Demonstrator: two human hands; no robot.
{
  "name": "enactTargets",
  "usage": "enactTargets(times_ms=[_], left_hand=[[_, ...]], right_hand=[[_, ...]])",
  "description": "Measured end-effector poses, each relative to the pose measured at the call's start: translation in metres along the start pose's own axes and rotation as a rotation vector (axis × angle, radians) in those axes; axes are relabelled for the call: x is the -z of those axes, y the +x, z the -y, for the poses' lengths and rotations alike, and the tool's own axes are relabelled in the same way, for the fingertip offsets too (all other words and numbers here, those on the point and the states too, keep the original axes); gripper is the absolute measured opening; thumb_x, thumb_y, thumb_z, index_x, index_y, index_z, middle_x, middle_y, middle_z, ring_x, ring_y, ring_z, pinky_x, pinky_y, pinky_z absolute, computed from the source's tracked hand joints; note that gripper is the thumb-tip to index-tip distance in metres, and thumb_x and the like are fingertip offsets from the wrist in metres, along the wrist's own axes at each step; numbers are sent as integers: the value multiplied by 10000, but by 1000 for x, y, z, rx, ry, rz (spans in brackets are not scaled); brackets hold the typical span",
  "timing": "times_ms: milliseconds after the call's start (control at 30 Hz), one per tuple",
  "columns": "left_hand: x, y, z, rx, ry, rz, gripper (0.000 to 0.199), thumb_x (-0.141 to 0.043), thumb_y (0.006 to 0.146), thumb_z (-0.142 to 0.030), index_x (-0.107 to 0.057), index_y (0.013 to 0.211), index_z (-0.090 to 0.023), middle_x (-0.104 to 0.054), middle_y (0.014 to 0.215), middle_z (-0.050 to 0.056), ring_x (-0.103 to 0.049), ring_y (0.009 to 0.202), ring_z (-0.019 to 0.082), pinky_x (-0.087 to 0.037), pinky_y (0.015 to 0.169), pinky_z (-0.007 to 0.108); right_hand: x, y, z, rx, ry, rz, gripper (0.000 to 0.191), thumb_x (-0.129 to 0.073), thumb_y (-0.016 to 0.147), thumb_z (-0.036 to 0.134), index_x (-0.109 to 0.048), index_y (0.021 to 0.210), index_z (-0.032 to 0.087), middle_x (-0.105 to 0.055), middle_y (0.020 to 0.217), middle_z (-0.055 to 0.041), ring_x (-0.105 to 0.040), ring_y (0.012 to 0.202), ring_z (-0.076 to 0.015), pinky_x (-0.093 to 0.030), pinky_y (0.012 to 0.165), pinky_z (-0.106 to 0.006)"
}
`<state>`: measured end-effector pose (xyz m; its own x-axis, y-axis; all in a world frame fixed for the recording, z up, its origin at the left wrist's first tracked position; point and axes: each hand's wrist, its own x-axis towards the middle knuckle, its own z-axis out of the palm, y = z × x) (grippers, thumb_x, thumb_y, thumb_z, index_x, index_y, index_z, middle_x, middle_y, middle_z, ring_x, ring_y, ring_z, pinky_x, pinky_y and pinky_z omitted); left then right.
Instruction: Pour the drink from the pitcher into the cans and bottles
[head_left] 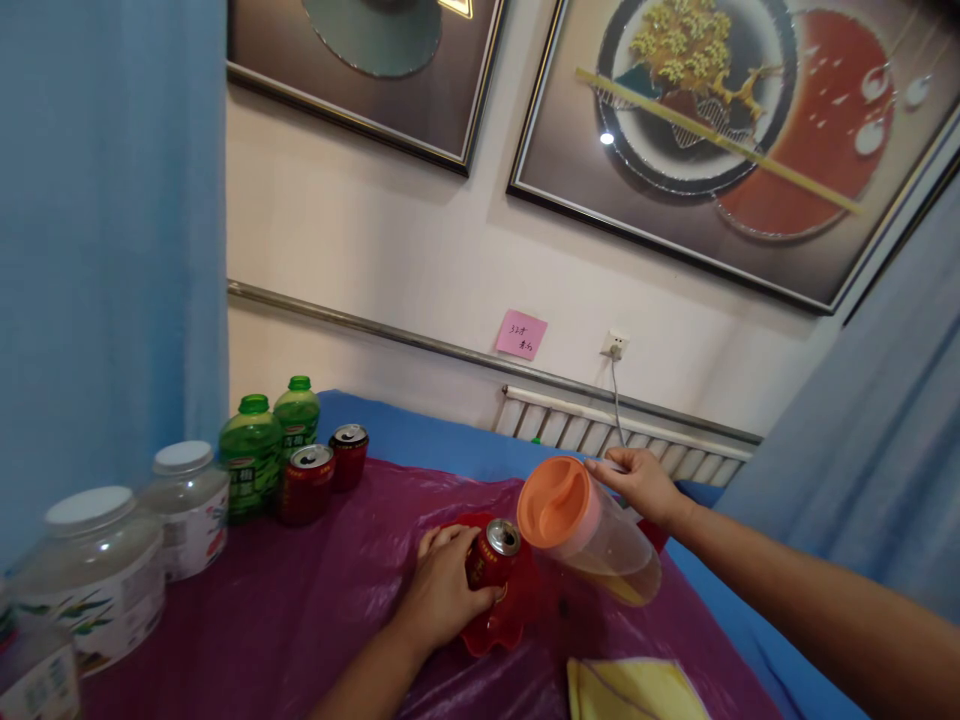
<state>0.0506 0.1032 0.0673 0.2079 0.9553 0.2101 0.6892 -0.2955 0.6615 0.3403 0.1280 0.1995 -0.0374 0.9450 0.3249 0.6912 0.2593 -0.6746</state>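
My left hand [442, 590] is wrapped round a red drink can [487, 560], its opened top facing up. Under the can lies a red tray with a wavy rim [499, 635]. On the right, my right hand [641, 487] grips the handle of a clear plastic pitcher [611, 555] with an orange lid [553, 502]. The pitcher leans left, its lid close beside the can's top, and a little yellowish liquid sits low inside it. I cannot make out any stream between pitcher and can.
Two red cans [306, 485], two green bottles [250, 455] and several clear jars with white lids [97, 580] line the left side. A folded yellow cloth [634, 690] lies in front on the purple sheet [300, 620]. A radiator [559, 428] runs along the wall behind.
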Motion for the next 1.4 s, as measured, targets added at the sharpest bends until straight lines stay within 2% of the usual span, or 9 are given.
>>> enactTargets(times_ms=[233, 633, 900, 1400], left_hand=[[-1, 0, 1, 8, 9, -6, 683, -849, 606, -401, -685, 1246, -231, -687, 1330, 98, -553, 1291, 356, -338, 1151, 467], [-1, 0, 1, -2, 1, -7, 704, -858, 598, -384, -682, 1257, -213, -688, 1316, 104, -551, 1284, 350, -318, 1163, 458], [0, 0, 0, -2, 2, 1, 677, -852, 598, -391, -685, 1237, -241, -691, 1325, 91, -556, 1291, 352, -316, 1166, 474], [0, 0, 0, -1, 0, 2, 663, -842, 613, -368, -686, 1244, -235, -690, 1315, 96, -554, 1280, 351, -313, 1165, 458]], right_hand=[[1, 2, -2, 32, -28, -10, 608, -622, 775, 710, -283, 561, 252, -239, 553, 67, -252, 509, -97, -216, 451, -232], [1, 1, -4, 11, -24, -2, 591, -630, 768, 692, -302, 553, 250, -257, 552, 65, -265, 510, -99, -225, 461, -236], [0, -1, -2, -20, 22, 15, 569, -647, 768, 661, -300, 568, 256, -253, 558, 71, -262, 501, -94, -232, 443, -232], [2, -1, -1, 35, -36, -14, 596, -612, 777, 679, -245, 571, 257, -217, 555, 71, -219, 509, -96, -185, 467, -242]])
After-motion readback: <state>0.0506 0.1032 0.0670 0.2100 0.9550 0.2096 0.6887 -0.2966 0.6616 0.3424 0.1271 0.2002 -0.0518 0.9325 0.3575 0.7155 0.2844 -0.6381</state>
